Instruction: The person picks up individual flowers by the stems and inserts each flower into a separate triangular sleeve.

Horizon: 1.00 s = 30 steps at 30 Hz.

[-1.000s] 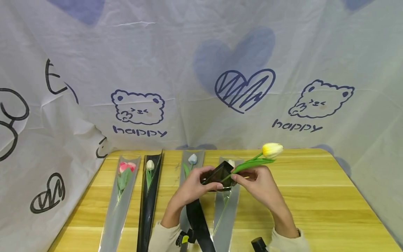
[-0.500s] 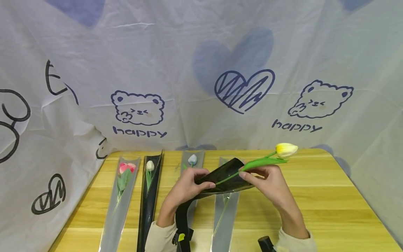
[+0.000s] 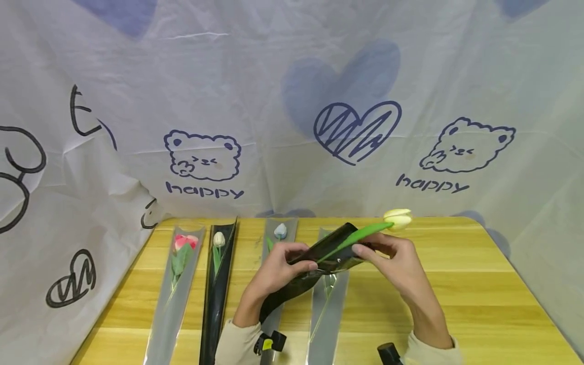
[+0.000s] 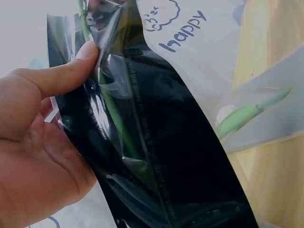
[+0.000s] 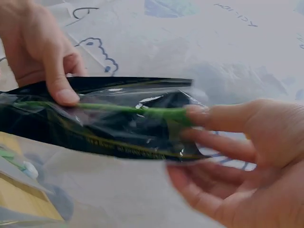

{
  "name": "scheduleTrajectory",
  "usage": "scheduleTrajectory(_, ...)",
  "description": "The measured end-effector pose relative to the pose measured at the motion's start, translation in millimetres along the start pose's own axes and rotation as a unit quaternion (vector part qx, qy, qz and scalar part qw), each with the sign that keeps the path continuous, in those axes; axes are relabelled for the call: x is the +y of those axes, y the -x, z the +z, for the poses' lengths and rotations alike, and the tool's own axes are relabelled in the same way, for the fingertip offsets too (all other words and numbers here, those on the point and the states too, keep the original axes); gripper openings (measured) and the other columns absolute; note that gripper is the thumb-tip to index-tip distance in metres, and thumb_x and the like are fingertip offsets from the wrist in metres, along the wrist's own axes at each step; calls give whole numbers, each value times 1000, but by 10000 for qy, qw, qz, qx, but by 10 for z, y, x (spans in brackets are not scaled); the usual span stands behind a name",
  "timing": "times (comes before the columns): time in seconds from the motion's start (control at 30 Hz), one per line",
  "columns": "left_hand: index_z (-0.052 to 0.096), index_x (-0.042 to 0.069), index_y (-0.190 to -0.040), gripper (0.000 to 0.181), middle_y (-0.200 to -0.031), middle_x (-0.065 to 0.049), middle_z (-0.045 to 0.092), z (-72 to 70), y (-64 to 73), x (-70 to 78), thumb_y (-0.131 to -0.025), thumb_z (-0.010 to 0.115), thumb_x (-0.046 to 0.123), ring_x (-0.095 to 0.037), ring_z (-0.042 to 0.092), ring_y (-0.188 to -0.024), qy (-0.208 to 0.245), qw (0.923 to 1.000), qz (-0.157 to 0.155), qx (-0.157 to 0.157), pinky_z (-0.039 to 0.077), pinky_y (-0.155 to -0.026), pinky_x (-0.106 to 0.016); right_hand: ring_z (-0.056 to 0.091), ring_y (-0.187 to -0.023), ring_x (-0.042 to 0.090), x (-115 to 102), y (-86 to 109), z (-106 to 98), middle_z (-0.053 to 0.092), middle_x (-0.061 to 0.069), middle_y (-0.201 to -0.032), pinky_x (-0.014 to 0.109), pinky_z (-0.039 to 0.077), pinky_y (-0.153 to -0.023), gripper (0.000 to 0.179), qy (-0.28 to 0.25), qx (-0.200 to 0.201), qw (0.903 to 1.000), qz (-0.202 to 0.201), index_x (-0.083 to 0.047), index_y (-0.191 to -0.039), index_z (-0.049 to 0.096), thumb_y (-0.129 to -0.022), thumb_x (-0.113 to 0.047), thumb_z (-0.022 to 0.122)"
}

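In the head view my left hand point(image 3: 279, 267) grips a black flower sleeve point(image 4: 161, 109) with a clear front, thumb on the clear side and fingers behind. A yellow tulip point(image 3: 397, 220) points up and right out of the sleeve's open end. Its green stem point(image 5: 111, 107) runs inside, showing through the clear film beneath my left thumb. My right hand point(image 3: 394, 256) is at the open end, pinching the tulip by its green leaf and stem between thumb and index finger; the other fingers are spread below the film. Flower head is outside both wrist views.
On the wooden table point(image 3: 479, 289) lie sleeved tulips: a pink one point(image 3: 186, 242), a white one in black point(image 3: 219, 239), a blue one point(image 3: 280, 231) and another clear sleeve point(image 3: 326, 314) partly behind my hands. A white printed cloth point(image 3: 274, 101) hangs behind.
The tulip's stem has gone deeper into the sleeve, and the flower has shifted left over the last half second. My right hand first moved right, stretching the sleeve's open end out. My left hand keeps its grip.
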State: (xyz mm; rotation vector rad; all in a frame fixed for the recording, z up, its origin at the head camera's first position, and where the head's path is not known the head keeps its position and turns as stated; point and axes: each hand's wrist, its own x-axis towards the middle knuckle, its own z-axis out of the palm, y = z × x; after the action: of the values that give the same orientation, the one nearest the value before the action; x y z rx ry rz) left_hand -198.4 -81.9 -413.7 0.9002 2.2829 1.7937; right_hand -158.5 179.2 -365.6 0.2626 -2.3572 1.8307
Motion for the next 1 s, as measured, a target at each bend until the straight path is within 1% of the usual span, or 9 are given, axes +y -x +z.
scheduleTrajectory(0.07,73,0,-94,5,-84,-6,67,-18,3,-21,-92,76,3,-10,53,-71,-13,10000,-11,44,43,-66,-25,69,-100,13,-8,10,-36,73,7,-109,25,55,-86,28,-443,400,9982,73,6,-117,71,-95,-11,75)
scheduleTrajectory(0.17,72,1,-92,5,-82,-3,64,-44,8,-41,-92,76,5,-10,50,-70,-47,9999,-72,73,41,-66,-25,71,-99,18,-14,5,-61,73,7,-108,31,57,-86,27,-1355,810,9875,-9,9,-118,69,-96,-6,72)
scheduleTrajectory(0.27,72,1,-93,6,-83,-3,64,-63,12,-51,-92,77,5,-11,50,-71,-72,9999,-118,22,41,-67,-25,71,-99,21,-12,-4,-60,73,8,-108,35,58,-85,20,-2066,881,9743,-170,8,-115,71,-96,0,70)
scheduleTrajectory(0.33,72,1,-94,7,-84,-3,64,-67,11,-50,-92,77,5,-11,51,-71,-71,9999,-124,-44,42,-68,-26,71,-97,20,-5,-11,-46,73,8,-108,34,58,-85,17,-2261,891,9697,-252,6,-112,73,-95,3,70)
scheduleTrajectory(0.4,71,1,-95,7,-84,-3,64,-66,13,-36,-92,77,5,-11,52,-72,-60,9998,-150,-103,43,-68,-26,70,-95,17,-3,-13,-25,73,7,-108,32,58,-84,18,-2219,927,9702,-301,6,-111,74,-94,5,71)
scheduleTrajectory(0.53,71,2,-93,8,-81,1,61,-36,16,34,-92,77,7,-11,50,-69,-35,9996,-251,-135,41,-67,-26,66,-104,16,-6,-17,33,72,4,-110,26,56,-88,22,-1728,878,9803,-370,10,-112,73,-90,8,74)
scheduleTrajectory(0.7,70,3,-92,10,-78,2,56,28,2,112,-92,78,10,-10,47,-68,-135,9996,-230,-81,40,-66,-25,62,-117,19,-1,-18,78,73,4,-113,25,53,-93,21,-1129,547,9914,-376,8,-109,76,-88,5,78)
scheduleTrajectory(0.83,73,1,-100,11,-88,-3,67,67,-18,128,-92,78,7,-10,57,-73,-45,9997,-242,-50,46,-68,-24,64,-108,18,0,-14,71,75,4,-106,26,55,-86,18,-826,328,9958,-215,5,-105,77,-88,0,80)
scheduleTrajectory(1.0,73,-2,-104,15,-93,-9,71,91,-31,127,-92,78,6,-10,63,-77,98,9996,-276,-55,49,-69,-24,67,-93,15,-14,-13,72,74,3,-97,28,57,-78,23,-764,79,9969,162,11,-106,74,-88,-2,80)
